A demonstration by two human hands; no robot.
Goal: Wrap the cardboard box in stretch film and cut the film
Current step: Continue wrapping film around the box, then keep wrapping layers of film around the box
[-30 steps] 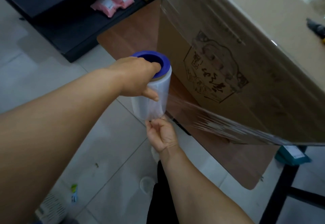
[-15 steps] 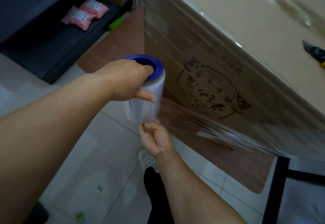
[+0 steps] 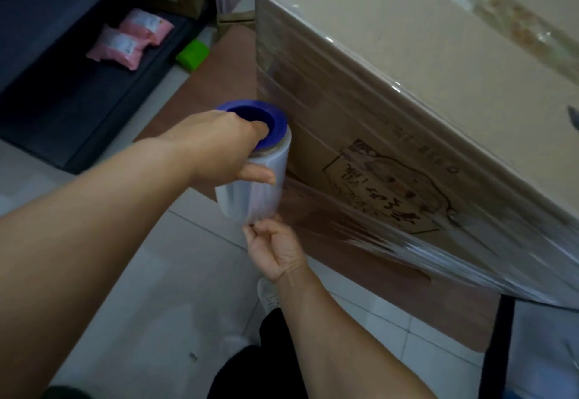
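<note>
Blue plastic caps the top of the stretch film roll (image 3: 253, 176), and the left hand (image 3: 219, 148) grips there, its fingers (image 3: 261, 127) curled down into the blue core while the thumb presses across the white wound film on the side. Below, the right hand (image 3: 275, 248) holds the bottom end of the roll, its fingers (image 3: 250, 229) bent and pinching at the lower rim; whether they reach into the core cannot be told. The roll stands upright, just beside the near corner of the cardboard box (image 3: 407, 91). A sheet of stretch film (image 3: 391, 242) runs taut from the roll to the right along the lower part of the box's printed side, and more clear layers already cover that side and the corner. The box sits on a brown wooden surface (image 3: 360, 273) with a dark metal leg (image 3: 498, 345). Beneath lies a pale tiled floor (image 3: 150, 289). Farther back, two pink packets (image 3: 131, 40) lie on a dark low shelf (image 3: 78, 91), with a green object (image 3: 192, 54) near them.
</note>
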